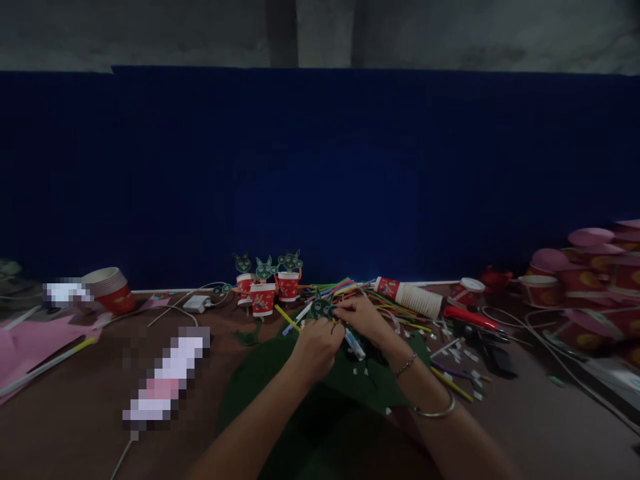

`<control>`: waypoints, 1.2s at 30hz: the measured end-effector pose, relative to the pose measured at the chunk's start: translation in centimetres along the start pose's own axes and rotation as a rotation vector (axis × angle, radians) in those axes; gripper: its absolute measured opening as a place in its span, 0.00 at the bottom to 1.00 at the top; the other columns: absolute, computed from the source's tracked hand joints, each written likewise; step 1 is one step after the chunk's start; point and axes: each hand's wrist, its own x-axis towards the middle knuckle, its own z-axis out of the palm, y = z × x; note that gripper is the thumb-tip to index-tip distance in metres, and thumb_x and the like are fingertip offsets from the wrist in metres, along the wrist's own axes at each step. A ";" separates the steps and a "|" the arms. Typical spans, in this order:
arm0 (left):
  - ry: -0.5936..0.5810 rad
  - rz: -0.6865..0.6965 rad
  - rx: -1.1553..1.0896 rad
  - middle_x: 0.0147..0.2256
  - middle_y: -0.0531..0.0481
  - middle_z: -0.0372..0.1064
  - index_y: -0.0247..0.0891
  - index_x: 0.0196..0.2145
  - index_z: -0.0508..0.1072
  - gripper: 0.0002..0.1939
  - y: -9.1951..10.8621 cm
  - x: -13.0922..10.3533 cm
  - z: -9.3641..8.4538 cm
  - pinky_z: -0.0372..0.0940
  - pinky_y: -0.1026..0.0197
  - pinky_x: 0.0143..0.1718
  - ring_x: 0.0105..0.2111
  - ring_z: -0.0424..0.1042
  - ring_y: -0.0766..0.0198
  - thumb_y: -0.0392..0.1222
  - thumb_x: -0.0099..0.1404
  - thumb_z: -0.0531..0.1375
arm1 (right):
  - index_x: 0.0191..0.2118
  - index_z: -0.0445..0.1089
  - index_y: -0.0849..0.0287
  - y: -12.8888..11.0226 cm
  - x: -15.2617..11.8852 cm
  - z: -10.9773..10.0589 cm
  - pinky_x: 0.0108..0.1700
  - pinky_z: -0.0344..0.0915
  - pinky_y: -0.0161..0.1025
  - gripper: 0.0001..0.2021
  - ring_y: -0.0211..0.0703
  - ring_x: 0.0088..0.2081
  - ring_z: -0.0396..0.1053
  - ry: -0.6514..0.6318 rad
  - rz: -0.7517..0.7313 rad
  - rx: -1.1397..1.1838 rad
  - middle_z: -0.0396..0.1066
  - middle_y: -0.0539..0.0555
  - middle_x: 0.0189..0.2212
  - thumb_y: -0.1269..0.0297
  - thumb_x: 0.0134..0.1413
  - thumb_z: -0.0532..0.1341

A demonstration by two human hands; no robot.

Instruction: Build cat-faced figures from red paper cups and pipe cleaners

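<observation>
A dark green paper animal head (321, 308) with pointed ears and drawn eyes stands up between my two hands. My left hand (319, 347) is closed at its lower edge, and its fingertips are partly hidden. My right hand (364, 321) pinches the head's right side with thumb and forefinger. Just below the hands, a clear-and-blue tube-like item (355, 347) lies at a slant. Behind to the left are several red paper cups (263, 300) with similar green animal heads (265, 268) on top and bent coloured arms.
Dark green sheets (270, 380) lie under my arms. Right of my hands are a stack of cups (417, 299), a red-handled tool (475, 319), pipe cleaners and paper scraps. Pink paper (40, 340), a nested cup stack (113, 290) and a pixelated phone-like object (167, 380) lie left.
</observation>
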 end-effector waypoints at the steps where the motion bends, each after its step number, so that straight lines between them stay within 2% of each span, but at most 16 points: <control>1: 0.002 0.003 0.002 0.32 0.43 0.66 0.36 0.37 0.67 0.11 0.0 0.0 0.2 0.59 0.55 0.35 0.36 0.64 0.56 0.29 0.60 0.48 | 0.19 0.69 0.61 0.0 0.0 0.0 0.26 0.55 0.32 0.10 0.35 0.21 0.59 0.007 0.002 -0.003 0.63 0.47 0.16 0.64 0.45 0.57; 6: 0.028 -0.011 0.017 0.32 0.43 0.66 0.35 0.37 0.67 0.12 0.1 0.0 0.6 0.59 0.55 0.35 0.36 0.64 0.55 0.27 0.59 0.48 | 0.19 0.69 0.62 -0.1 -0.1 0.2 0.25 0.54 0.32 0.10 0.35 0.21 0.58 0.057 0.034 -0.013 0.62 0.47 0.16 0.63 0.44 0.58; 12: 0.062 -0.062 -0.003 0.31 0.44 0.65 0.36 0.37 0.67 0.13 0.4 -0.1 0.6 0.59 0.55 0.35 0.35 0.65 0.55 0.26 0.58 0.48 | 0.18 0.68 0.62 -0.4 -0.2 0.3 0.24 0.52 0.32 0.10 0.34 0.20 0.57 0.056 0.057 0.021 0.61 0.46 0.15 0.62 0.43 0.58; 17: 0.145 -0.006 0.048 0.29 0.45 0.65 0.36 0.35 0.67 0.12 0.3 -0.1 1.2 0.59 0.56 0.32 0.33 0.65 0.56 0.26 0.58 0.49 | 0.20 0.69 0.62 -0.2 -0.1 0.4 0.27 0.55 0.32 0.09 0.35 0.22 0.59 0.061 0.042 0.030 0.64 0.47 0.16 0.63 0.41 0.58; 22: 0.210 0.006 0.065 0.27 0.46 0.64 0.36 0.34 0.67 0.11 0.4 -0.1 1.6 0.58 0.56 0.31 0.32 0.65 0.56 0.26 0.57 0.49 | 0.20 0.67 0.61 -0.2 0.0 0.7 0.26 0.55 0.32 0.08 0.36 0.23 0.59 0.096 0.032 -0.074 0.63 0.47 0.17 0.64 0.43 0.57; 29: 0.182 0.028 0.052 0.28 0.44 0.65 0.35 0.35 0.67 0.12 0.7 -0.2 1.4 0.58 0.56 0.30 0.32 0.64 0.55 0.26 0.56 0.49 | 0.19 0.66 0.61 -0.3 -0.1 0.7 0.25 0.52 0.32 0.08 0.35 0.22 0.57 0.093 -0.020 -0.301 0.62 0.47 0.16 0.68 0.44 0.56; 33: 0.172 0.034 -0.024 0.29 0.44 0.65 0.36 0.32 0.67 0.09 0.6 -0.3 1.2 0.58 0.56 0.30 0.32 0.63 0.55 0.29 0.54 0.51 | 0.20 0.68 0.61 -0.1 -0.1 0.8 0.25 0.53 0.32 0.08 0.36 0.22 0.59 0.105 -0.024 -0.326 0.64 0.48 0.16 0.69 0.44 0.57; 36: 0.172 0.020 -0.053 0.29 0.45 0.65 0.37 0.31 0.66 0.09 0.6 -0.2 1.3 0.58 0.56 0.30 0.32 0.62 0.55 0.29 0.53 0.52 | 0.24 0.72 0.62 0.0 0.0 0.7 0.29 0.58 0.33 0.07 0.39 0.25 0.64 0.125 -0.025 -0.266 0.69 0.51 0.20 0.69 0.45 0.57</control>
